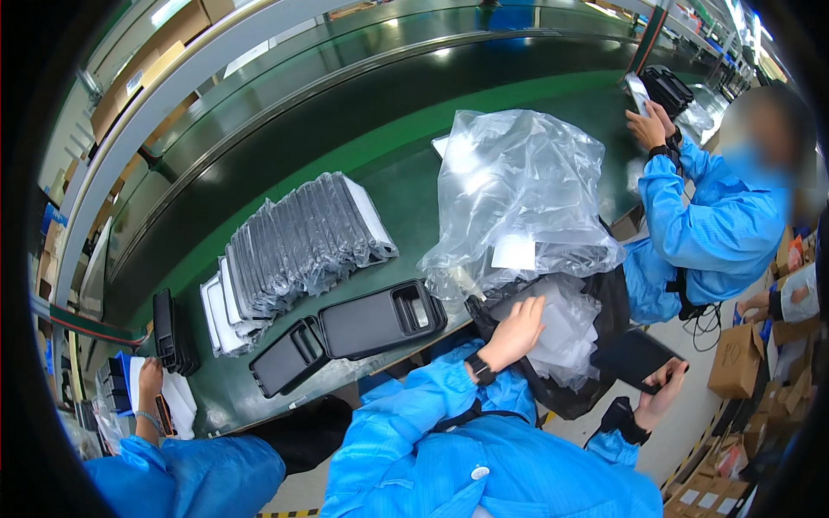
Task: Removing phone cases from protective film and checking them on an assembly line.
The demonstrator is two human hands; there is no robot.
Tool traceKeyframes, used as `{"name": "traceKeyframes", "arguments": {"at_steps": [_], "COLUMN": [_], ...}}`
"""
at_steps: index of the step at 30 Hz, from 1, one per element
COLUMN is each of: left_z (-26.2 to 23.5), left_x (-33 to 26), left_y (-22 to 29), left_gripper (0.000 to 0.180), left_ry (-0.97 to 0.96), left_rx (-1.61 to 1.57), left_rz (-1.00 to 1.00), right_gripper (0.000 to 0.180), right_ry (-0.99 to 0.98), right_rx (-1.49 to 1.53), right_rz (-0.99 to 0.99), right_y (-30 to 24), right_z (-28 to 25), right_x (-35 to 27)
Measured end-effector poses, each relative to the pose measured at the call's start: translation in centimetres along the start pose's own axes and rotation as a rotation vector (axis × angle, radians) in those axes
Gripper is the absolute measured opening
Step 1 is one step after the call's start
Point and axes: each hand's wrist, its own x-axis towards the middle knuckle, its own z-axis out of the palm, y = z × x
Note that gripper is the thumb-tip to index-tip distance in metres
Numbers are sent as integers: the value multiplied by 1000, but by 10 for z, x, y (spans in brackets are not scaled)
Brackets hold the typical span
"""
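My left hand (515,331), a black watch on its wrist, reaches into crumpled clear plastic bags (570,332) that lie in a dark sack (615,302) at the table's edge. Its fingers rest on the plastic, and I cannot tell whether they grip anything. My right hand (661,390) is lower right and holds a flat black case (632,356) by its edge. Two black phone cases (380,319) (289,356) lie open side up on the green table (406,186), to the left of my left hand.
A big clear plastic bag (518,186) stands puffed up above the sack. A leaning row of bagged cases (294,246) fills the table's left. A co-worker's hand (648,128) at the right holds a case; another person's hand (151,380) rests lower left. Cardboard boxes (738,358) stand at the right.
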Motion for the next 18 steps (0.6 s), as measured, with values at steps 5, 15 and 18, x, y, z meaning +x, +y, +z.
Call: {"name": "traceKeyframes", "arguments": {"at_steps": [5, 15, 18], "left_z": [-77, -209, -246], "left_x": [-38, -80, -92], "left_y": [30, 76, 64], "left_gripper": [25, 66, 82], "left_ry": [45, 1, -52], "left_rx": [-159, 758, 689], "left_rz": [122, 120, -64], "right_gripper": [22, 39, 36], "right_ry": [-364, -1096, -1182], "right_rx": [105, 156, -155], "right_rz": [117, 596, 76], "right_y": [11, 38, 22], "right_z": [35, 210, 249], "right_x": [-11, -67, -61]}}
